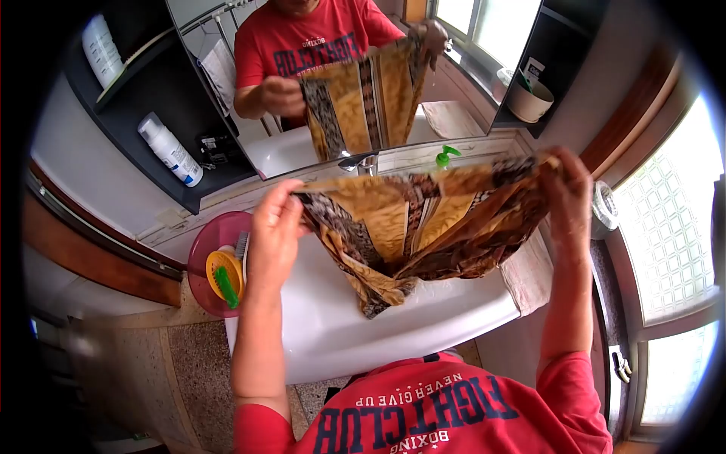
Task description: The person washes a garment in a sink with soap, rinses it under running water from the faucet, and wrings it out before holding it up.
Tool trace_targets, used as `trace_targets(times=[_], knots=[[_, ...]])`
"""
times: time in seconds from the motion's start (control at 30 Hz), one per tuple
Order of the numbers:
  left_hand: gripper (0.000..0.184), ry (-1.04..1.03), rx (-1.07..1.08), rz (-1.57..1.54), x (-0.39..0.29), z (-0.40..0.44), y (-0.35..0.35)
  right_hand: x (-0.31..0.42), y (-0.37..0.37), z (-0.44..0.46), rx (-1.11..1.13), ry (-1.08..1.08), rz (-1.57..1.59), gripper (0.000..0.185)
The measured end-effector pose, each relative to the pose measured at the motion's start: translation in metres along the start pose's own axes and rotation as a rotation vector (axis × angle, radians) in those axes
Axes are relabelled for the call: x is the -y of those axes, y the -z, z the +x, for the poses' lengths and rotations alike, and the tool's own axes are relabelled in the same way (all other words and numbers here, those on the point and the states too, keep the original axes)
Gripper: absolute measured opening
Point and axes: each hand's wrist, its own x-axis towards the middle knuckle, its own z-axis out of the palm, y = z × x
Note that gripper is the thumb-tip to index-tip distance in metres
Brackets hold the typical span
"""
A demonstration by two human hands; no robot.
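Note:
A gold and brown patterned cloth (386, 227) is stretched out over the white sink (318, 325). Its exact kind is not clear. At its upper left corner, my left hand (274, 227) pinches the edge between thumb and fingers. My right hand (567, 193) grips the opposite upper corner, its fingers partly hidden by folds. Between them the top edge is nearly straight, while the lower part hangs bunched and dips into the basin. Behind the cloth, only the top of the metal faucet (368, 164) shows.
A mirror (215, 34) hangs over the sink. A green pump top (446, 155) pokes up behind the cloth. On the left stands a pink basin (198, 261) holding a yellow basket (214, 265) and green brush (226, 286). A pale cloth (527, 280) drapes the sink's right edge.

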Motion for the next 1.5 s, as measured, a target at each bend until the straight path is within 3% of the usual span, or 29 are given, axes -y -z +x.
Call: trace_targets(times=[0.1,0.17,0.27,0.33,0.4,0.43,0.5,0.53,0.57,0.6,0.63,0.7,0.83,0.87,0.9,0.93,1.03,1.1,1.13,1.17,1.23,1.27,1.33,1.4,1.43,1.5], knots=[[0.022,-0.240,-0.005,-0.068,-0.056,-0.001,-0.002,0.035,0.009,0.012,-0.058,0.242,0.211,0.014],[0.021,-0.384,0.003,-0.160,-0.083,-0.005,-0.010,0.043,0.009,0.011,-0.132,0.239,0.201,0.015],[0.020,-0.365,0.013,-0.242,-0.081,-0.012,-0.011,0.031,0.009,0.003,-0.054,0.306,0.123,0.016],[0.020,-0.247,0.091,-0.004,-0.047,-0.013,-0.003,-0.003,0.001,-0.009,-0.061,0.169,0.082,0.017],[0.019,-0.072,0.246,0.162,-0.002,-0.013,0.000,-0.041,-0.007,-0.025,0.061,-0.187,0.016,0.016],[0.018,0.025,0.324,0.190,0.033,-0.010,0.000,-0.079,-0.011,-0.032,0.168,-0.195,-0.057,0.015],[0.019,0.221,0.307,0.280,0.121,-0.010,0.000,-0.145,-0.026,-0.053,0.335,-0.319,-0.253,0.019],[0.020,0.212,0.281,0.452,0.155,-0.013,-0.001,-0.166,-0.033,-0.060,0.458,-0.390,-0.386,0.021],[0.020,0.200,0.254,0.624,0.187,-0.017,-0.002,-0.211,-0.040,-0.076,0.486,-0.181,-0.324,0.026],[0.023,0.194,0.246,0.633,0.222,-0.022,0.001,-0.225,-0.042,-0.082,0.648,-0.155,-0.383,0.042],[0.027,0.186,0.239,0.641,0.252,-0.027,0.003,-0.243,-0.047,-0.091,0.650,-0.156,-0.383,0.042],[0.054,0.194,0.272,0.882,0.286,-0.037,0.006,-0.276,-0.062,-0.109,0.644,-0.050,-0.797,0.059],[0.070,0.195,0.205,0.917,0.302,-0.052,-0.025,-0.296,-0.116,-0.145,0.520,-0.310,-0.794,0.069],[0.073,0.318,0.211,0.909,0.294,-0.055,-0.039,-0.287,-0.136,-0.156,0.486,-0.325,-0.841,0.069],[0.076,0.439,0.217,0.899,0.291,-0.057,-0.049,-0.261,-0.150,-0.156,0.607,-0.407,-0.849,0.072],[0.077,0.467,0.253,0.923,0.299,-0.060,-0.054,-0.252,-0.160,-0.162,0.700,-0.339,-0.842,0.072],[0.055,0.459,0.374,0.839,0.317,-0.057,-0.044,-0.267,-0.169,-0.169,0.938,0.090,-0.777,0.065],[0.041,0.376,0.320,0.939,0.309,-0.045,-0.028,-0.258,-0.158,-0.135,1.049,0.045,-0.785,0.058],[0.031,0.213,0.140,1.014,0.305,-0.046,-0.024,-0.257,-0.152,-0.118,1.158,0.005,-0.793,0.052],[0.031,0.217,0.138,1.014,0.304,-0.044,-0.020,-0.278,-0.152,-0.115,1.013,-0.130,-0.797,0.044],[0.024,0.647,-0.150,0.236,0.304,-0.040,-0.013,-0.300,-0.150,-0.112,0.610,-0.362,-0.696,0.050],[0.030,0.752,-0.231,-0.270,0.309,-0.040,-0.015,-0.300,-0.155,-0.118,0.614,-0.360,-0.696,0.050],[0.038,0.762,-0.240,-0.389,0.295,-0.042,-0.030,-0.288,-0.174,-0.143,0.294,-0.406,-0.608,0.055],[0.058,0.733,-0.192,-0.615,0.296,-0.045,-0.042,-0.285,-0.196,-0.167,0.428,-0.493,-0.326,0.062],[0.058,0.734,-0.190,-0.619,0.309,-0.047,-0.044,-0.291,-0.205,-0.175,0.510,-0.574,-0.117,0.066],[0.049,0.869,-0.196,-0.893,0.327,-0.047,-0.048,-0.245,-0.206,-0.170,0.608,-1.078,0.434,0.056]])
